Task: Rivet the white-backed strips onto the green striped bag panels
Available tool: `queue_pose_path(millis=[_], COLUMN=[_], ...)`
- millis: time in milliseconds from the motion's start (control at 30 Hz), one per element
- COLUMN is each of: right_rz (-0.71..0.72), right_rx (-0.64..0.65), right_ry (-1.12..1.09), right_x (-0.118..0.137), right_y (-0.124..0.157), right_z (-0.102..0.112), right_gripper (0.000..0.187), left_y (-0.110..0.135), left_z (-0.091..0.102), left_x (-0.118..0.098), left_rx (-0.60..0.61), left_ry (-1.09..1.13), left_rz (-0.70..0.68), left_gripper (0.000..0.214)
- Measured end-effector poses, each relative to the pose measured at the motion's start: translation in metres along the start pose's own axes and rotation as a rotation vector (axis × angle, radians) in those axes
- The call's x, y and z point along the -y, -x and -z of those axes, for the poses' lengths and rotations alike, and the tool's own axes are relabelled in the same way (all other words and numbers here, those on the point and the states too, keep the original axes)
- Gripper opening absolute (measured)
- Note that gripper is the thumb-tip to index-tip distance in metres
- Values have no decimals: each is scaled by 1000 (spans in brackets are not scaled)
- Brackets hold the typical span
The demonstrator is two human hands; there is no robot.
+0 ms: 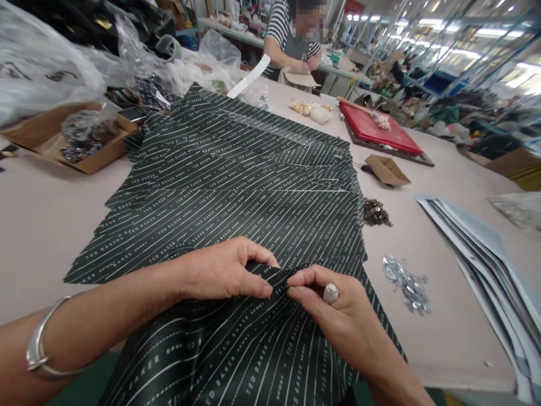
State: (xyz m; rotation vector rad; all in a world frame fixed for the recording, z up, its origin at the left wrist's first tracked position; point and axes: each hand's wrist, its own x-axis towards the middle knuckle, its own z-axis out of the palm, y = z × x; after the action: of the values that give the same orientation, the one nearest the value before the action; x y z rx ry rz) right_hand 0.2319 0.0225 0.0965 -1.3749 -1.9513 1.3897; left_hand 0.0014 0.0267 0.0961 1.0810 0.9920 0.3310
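Two hands, the left hand (220, 273) and the right hand (340, 301), pinch a black, white-striped, lettered fabric piece (249, 355) over the near edge of the pale pink table (452, 349). Matching black striped fabric sheets (245, 214) cover its middle, just beyond. Right of them lie small brown discs (375, 213), shiny silver discs (406, 285) and a flat red panel (378, 128). At left, an open brown cardboard tray (107, 159) holds a clear plastic bag (87, 127) and small dark pieces (81, 152).

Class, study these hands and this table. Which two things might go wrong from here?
The striped fabric is bunched between the left hand and the right hand, so it might crease. The silver pieces lie loose on the table, so a passing arm could scatter them.
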Motion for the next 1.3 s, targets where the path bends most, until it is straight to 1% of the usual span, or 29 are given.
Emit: queue_pose_path(millis=[167, 267, 367, 433, 567, 667, 733, 800, 867, 933, 967, 1067, 1133, 1200, 1300], right_rz=[25, 79, 188, 251, 308, 342, 382, 429, 474, 519, 541, 593, 612, 651, 761], right_rx=[-15, -39, -84, -99, -107, -120, -161, -233, -287, -264, -235, -191, -217, -258, -328], right_ry=[44, 92, 159, 189, 212, 236, 252, 297, 382, 457, 475, 495, 518, 535, 551], right_x=[0, 1, 1, 0, -2, -3, -4, -5, -6, -7, -8, -11, -13, -15, -17], right_y=[0, 0, 1, 3, 5, 8, 10, 11, 13, 15, 15, 18, 21, 24, 26], right_z=[0, -1, -5, -7, -9, -10, -11, -12, -11, -10, -10, -13, -17, -21, -25], right_gripper=[17, 16, 15, 14, 14, 14, 12, 8, 16, 28, 29, 19, 14, 14, 13], left_y=[-1, 0, 2, 3, 4, 5, 6, 8, 10, 11, 12, 15, 17, 18, 20], left_z=[-2, -3, -5, -8, -17, -24, -28, -30, -33, -35, -37, -40, -41, -42, -45], left_x=[-2, -5, -5, -4, 1, 3, 5, 7, 9, 12, 13, 18, 21, 24, 29], left_rx=[-4, -34, -95, -142, -267, -319, -339, -361, -376, -391, -410, -490, -524, -538, -607], left_ry=[-34, -130, -291, -374, -483, -580, -650, -717, -804, -922, -986, -1117, -1139, -1133, -1102], left_rz=[-7, -38, -87, -133, -240, -303, -341, -382, -448, -539, -585, -687, -718, -732, -785], left_gripper=[28, 29, 29, 25, 10, 2, 3, 4, 1, 3, 6, 18, 24, 26, 27])
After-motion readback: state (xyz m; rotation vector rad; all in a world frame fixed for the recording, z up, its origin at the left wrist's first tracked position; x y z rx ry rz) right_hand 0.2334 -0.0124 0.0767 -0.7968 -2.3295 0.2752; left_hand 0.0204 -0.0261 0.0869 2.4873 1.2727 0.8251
